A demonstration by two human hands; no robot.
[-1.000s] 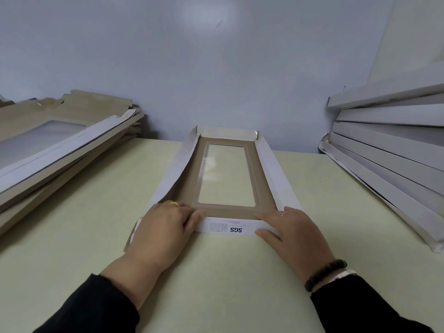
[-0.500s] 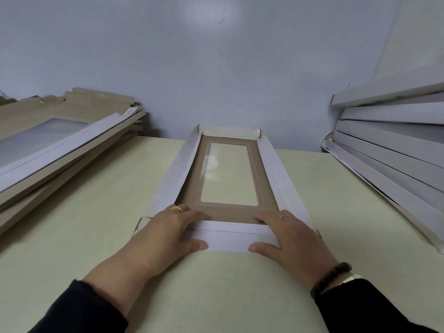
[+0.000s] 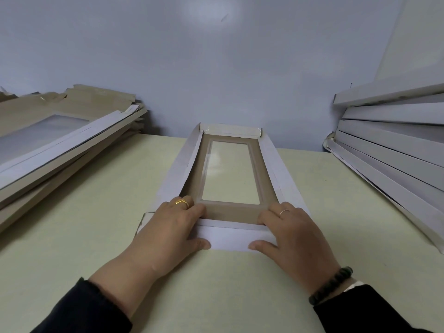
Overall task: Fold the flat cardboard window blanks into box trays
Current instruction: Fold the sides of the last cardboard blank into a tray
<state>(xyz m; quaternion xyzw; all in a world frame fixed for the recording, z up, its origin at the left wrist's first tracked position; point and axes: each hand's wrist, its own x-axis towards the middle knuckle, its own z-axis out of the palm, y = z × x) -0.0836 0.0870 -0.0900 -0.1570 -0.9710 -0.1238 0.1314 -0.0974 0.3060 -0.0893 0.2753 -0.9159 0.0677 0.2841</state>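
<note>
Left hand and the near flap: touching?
Touching. Head view shows the left hand lying on the near flap, thumb at its front edge.

Window blank (image 3: 230,213) centre on table (image 3: 101,212), flat blanks stack (image 3: 60,145) left, folded trays (image 3: 394,145) right, wall (image 3: 216,68) behind
</note>
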